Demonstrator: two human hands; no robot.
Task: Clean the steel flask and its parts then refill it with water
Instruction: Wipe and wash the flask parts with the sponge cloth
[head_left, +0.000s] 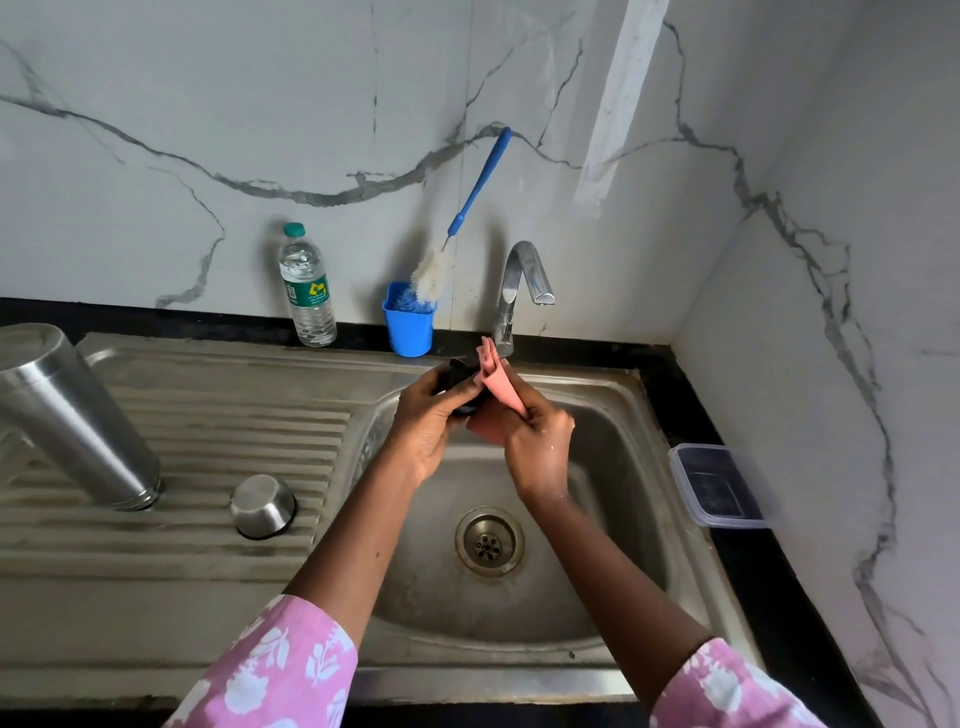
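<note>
Pink cloth (497, 388) pinched by right hand (537, 451); left hand (430, 427) grips black stopper (460, 385) over sink (618, 519).

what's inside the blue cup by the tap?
The blue cup holds a bottle brush standing head-down, its blue handle leaning up against the marble wall. Blue bristles show at the rim. The cup's wall hides anything lower inside.

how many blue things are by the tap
2: the blue cup standing on the counter left of the tap, and the blue-handled bottle brush propped in it, leaning on the wall. None look hidden.
</note>
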